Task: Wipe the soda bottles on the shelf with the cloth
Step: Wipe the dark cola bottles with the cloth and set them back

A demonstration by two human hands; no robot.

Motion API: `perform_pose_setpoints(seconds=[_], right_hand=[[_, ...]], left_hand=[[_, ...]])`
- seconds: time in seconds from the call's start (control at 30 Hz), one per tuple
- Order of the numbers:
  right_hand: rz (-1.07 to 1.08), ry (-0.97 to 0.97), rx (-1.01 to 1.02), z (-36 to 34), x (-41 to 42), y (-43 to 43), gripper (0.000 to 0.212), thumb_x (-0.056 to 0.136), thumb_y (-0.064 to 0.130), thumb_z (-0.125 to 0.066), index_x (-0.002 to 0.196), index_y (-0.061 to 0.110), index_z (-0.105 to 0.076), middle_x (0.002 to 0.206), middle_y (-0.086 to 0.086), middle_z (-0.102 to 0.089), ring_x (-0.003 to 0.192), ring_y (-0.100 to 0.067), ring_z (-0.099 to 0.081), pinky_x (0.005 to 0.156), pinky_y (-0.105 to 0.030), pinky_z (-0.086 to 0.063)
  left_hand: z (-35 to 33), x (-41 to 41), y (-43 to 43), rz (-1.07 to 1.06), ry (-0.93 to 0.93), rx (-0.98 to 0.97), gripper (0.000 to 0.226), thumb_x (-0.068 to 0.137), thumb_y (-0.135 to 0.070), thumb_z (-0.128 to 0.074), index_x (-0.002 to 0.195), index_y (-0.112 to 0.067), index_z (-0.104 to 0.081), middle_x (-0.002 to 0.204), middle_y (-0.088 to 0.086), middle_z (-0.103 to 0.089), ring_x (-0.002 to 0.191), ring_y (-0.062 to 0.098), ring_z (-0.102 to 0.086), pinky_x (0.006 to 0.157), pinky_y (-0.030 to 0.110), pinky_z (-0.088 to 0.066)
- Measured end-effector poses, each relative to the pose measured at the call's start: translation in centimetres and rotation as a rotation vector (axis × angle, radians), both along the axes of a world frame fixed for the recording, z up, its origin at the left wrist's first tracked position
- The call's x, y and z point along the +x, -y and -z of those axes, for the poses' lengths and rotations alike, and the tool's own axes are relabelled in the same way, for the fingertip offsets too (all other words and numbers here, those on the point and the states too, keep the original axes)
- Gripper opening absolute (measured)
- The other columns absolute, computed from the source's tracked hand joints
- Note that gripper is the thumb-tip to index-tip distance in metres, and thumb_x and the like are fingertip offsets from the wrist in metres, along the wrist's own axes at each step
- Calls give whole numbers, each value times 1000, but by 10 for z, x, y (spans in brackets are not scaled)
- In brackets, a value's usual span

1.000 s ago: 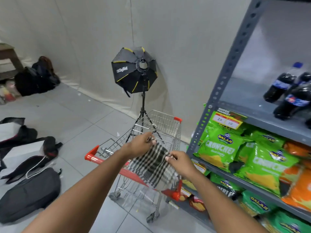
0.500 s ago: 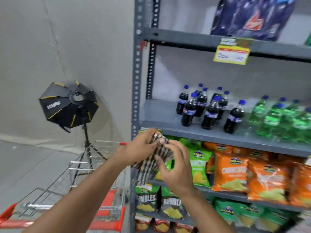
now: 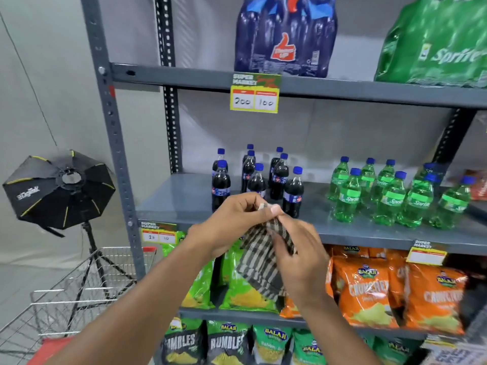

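Note:
Both hands hold a black-and-white checked cloth (image 3: 259,262) in front of the grey shelf (image 3: 184,198). My left hand (image 3: 232,222) pinches its top corner, and my right hand (image 3: 300,254) grips its right side. The cloth hangs folded between them. Just behind my hands, several dark cola bottles (image 3: 274,177) with blue caps stand upright on the middle shelf. To their right stands a group of green soda bottles (image 3: 390,196). The hands are a little below and in front of the cola bottles, not touching them.
Shrink-wrapped packs of cola (image 3: 284,35) and green soda (image 3: 434,43) sit on the shelf above. Green and orange snack bags (image 3: 369,291) fill the shelves below. A wire shopping cart (image 3: 79,285) and a black softbox on a tripod (image 3: 60,191) stand to the left.
My view has swung from the cart up and right to the shelf. Both hands lifted the cloth out of the cart and brought it together in front of the cola bottles.

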State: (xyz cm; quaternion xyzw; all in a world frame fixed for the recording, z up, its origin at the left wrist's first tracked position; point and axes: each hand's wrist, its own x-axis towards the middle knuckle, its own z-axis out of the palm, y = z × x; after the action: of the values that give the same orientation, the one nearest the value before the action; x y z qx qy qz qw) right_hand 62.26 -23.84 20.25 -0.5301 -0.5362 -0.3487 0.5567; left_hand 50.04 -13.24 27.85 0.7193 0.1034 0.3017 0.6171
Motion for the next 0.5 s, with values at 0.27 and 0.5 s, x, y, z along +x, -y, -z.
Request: perform_pose_setpoints(seconds=[0.27,0.5], right_hand=[[-46,-44,-109,-21,62,-15,40,83,-11,-75,121,2,-73,116,-8,-73,105,-26,-67,98,-33,-54],[-46,-63,-200,-17,74,-20,43,85,-8,-74,124,6,-72,111,-4,-72,99,-22,-63,92,-25,-53]], left_hand=[[-15,60,-29,-307,-24,81,28,96,-44,-64,96,-17,-72,103,5,-75,96,12,-69,87,29,-55],[-14,85,-89,-603,10,152,16,94,-41,-67,107,-34,-61,117,-7,-65,112,9,-61,96,28,-48]])
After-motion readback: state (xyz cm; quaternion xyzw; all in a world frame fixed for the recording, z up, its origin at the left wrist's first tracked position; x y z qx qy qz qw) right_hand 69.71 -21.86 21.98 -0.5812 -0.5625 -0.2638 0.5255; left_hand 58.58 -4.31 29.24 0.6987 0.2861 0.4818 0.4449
